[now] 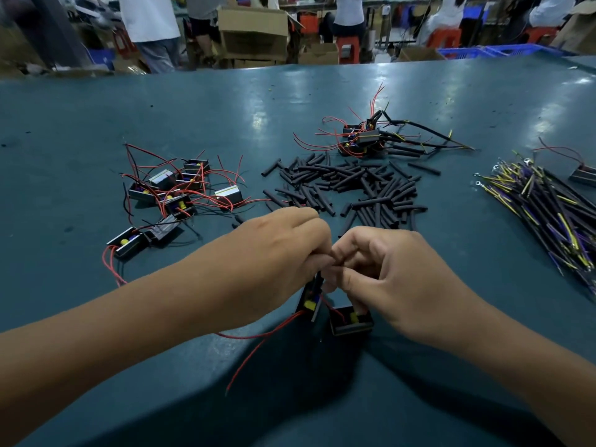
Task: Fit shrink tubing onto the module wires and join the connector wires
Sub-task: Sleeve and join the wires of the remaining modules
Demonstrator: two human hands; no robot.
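My left hand (277, 253) and my right hand (396, 279) meet fingertip to fingertip low in the middle of the table. A small black module (310, 301) hangs tilted under my left fingers, red wires (258, 337) trailing from it toward me. A second black module (350, 321) lies on the table just below my right fingers. What the fingertips pinch between them is hidden. A heap of black shrink tubing pieces (348, 188) lies just beyond my hands.
Loose modules with red wires (174, 191) lie at the left. A stack of modules with tubing and cables (361, 140) sits behind the tubing heap. A bundle of connector wires (548, 204) lies at the right on the teal table (129, 108). People and cardboard boxes stand beyond the far edge.
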